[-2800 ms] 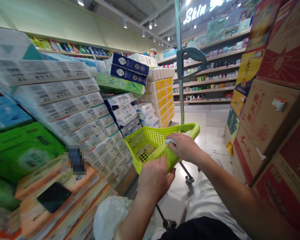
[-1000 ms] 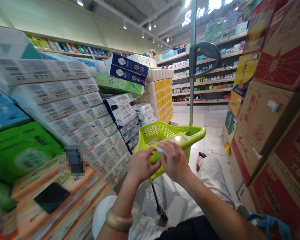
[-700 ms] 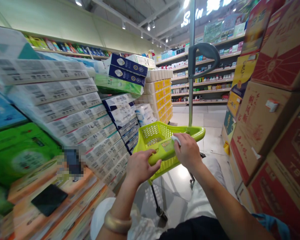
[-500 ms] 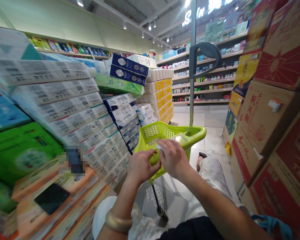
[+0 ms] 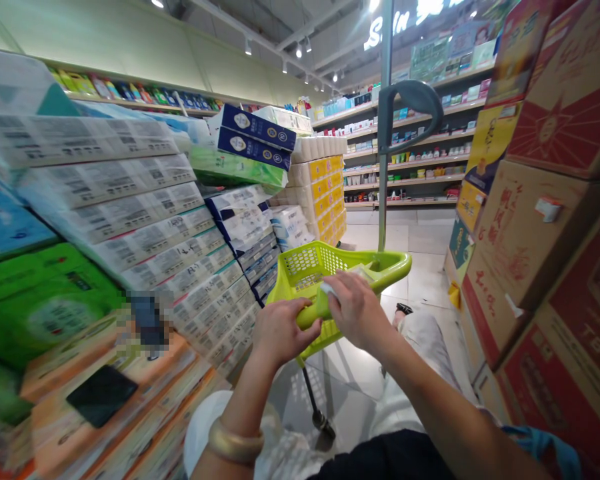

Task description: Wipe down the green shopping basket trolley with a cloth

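Observation:
A lime-green shopping basket with perforated walls stands on wheels in front of me. My left hand is closed around its near rim, thumb and fingers on either side. Just to the right, my right hand presses on the same rim with fingers curled over a small white cloth, of which only an edge shows. A grey pole with a looped handle rises from the basket's far right side.
Stacked white tissue packs wall the left. A dark phone lies on orange boxes at lower left. Cardboard cartons are piled on the right. Stocked shelves stand at the back, beyond the tiled floor.
My right hand has slid slightly to the right along the rim with the white cloth, baring more of the green rim between my hands. My left hand stays on the rim.

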Available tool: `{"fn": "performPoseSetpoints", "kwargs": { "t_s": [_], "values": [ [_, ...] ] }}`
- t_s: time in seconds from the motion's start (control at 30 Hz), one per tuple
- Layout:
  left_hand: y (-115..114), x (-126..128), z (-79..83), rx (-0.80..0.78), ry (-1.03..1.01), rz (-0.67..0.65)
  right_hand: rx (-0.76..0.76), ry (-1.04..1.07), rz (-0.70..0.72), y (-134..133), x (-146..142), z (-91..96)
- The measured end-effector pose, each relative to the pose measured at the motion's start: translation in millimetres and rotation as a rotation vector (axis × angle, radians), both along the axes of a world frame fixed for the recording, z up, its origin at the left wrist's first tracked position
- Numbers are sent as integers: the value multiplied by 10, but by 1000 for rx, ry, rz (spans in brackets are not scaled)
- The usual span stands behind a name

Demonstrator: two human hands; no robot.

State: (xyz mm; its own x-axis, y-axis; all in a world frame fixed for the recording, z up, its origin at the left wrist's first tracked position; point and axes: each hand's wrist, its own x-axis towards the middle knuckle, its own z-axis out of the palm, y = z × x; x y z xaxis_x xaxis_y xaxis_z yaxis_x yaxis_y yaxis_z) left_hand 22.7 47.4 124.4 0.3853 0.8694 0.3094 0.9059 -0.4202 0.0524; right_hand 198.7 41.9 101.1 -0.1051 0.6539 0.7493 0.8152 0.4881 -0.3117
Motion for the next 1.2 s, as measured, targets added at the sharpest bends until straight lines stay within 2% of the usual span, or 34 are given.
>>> {"fn": "performPoseSetpoints", "kwargs": {
  "t_s": [0.07, 0.13, 0.3, 0.4, 0.6, 0.67, 0.77, 0.87, 0.93, 1.1, 1.2],
  "values": [
    [5, -17, -5, 1, 9, 0, -7, -17, 86, -23, -111, 24],
    [5, -35, -5, 2, 13, 6, -38, -15, 85, -9, -113, 50],
    [5, -37, 3, -7, 2, 23, -107, -2, -141, 128, 145, 97],
    [8, -17, 5, -8, -2, 17, -150, -40, -189, 156, 105, 134],
    [22, -46, 21, -8, 26, 6, -191, -133, 10, 87, -244, 232],
    [32, -75, 29, -13, 21, 19, -231, -129, -25, 115, -175, 260],
    [52, -105, 40, -24, 7, 42, -308, -103, -170, 200, 67, 284],
    [74, -111, 42, -30, 13, 64, -305, -92, -223, 248, 192, 265],
    [89, -109, 40, -22, 22, 69, -247, -95, -177, 230, 118, 227],
    [125, -129, 40, -21, 20, 24, -98, -94, 91, 116, -248, 123],
    [150, -158, 42, -24, 13, 33, -79, -44, 91, 115, -217, 86]
  ]
}}
